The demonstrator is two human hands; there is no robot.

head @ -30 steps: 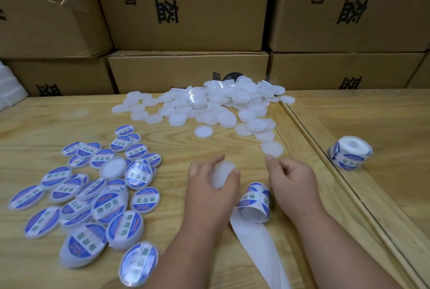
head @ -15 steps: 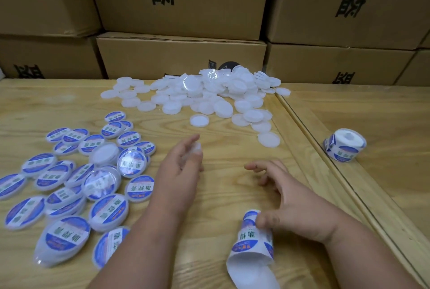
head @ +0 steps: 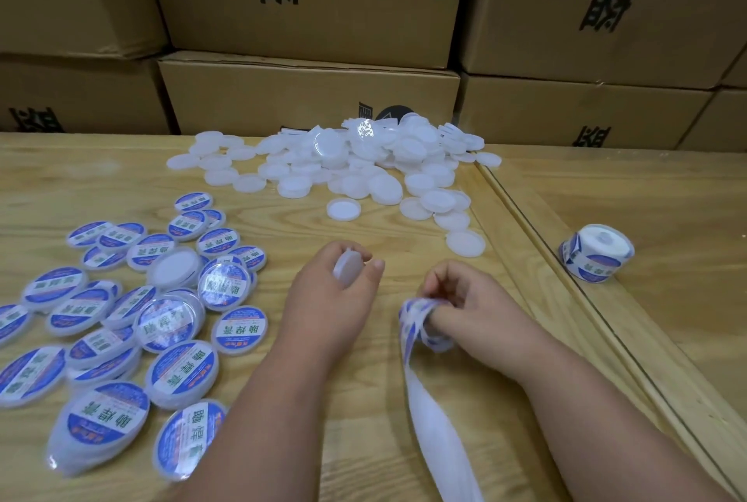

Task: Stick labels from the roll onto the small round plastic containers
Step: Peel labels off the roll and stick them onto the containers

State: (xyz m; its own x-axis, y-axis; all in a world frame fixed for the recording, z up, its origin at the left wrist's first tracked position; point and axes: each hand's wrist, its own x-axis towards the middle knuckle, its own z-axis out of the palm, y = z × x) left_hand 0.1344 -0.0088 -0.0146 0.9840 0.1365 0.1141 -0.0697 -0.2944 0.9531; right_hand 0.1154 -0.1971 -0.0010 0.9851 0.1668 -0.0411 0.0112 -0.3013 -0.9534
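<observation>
My left hand (head: pixel 327 295) grips a blank white round container (head: pixel 348 268) between thumb and fingers, tilted on edge above the table. My right hand (head: pixel 465 299) holds the label roll (head: pixel 416 319), fingers curled at its top edge. A long strip of empty white backing paper (head: pixel 436 433) trails from the roll toward me. A heap of blank white containers (head: pixel 343 162) lies at the back middle. Several labelled containers with blue and white stickers (head: pixel 174 323) are spread over the left of the table.
A second label roll (head: pixel 596 253) stands on the neighbouring table at the right, past a raised wooden edge (head: pixel 566 283). Stacked cardboard boxes (head: pixel 307 93) wall off the back. Bare wood (head: pixel 364 441) shows between my forearms.
My left hand drew back a little with the blank container. My right hand closed its fingers onto the top of the label roll and lifted it up off the table.
</observation>
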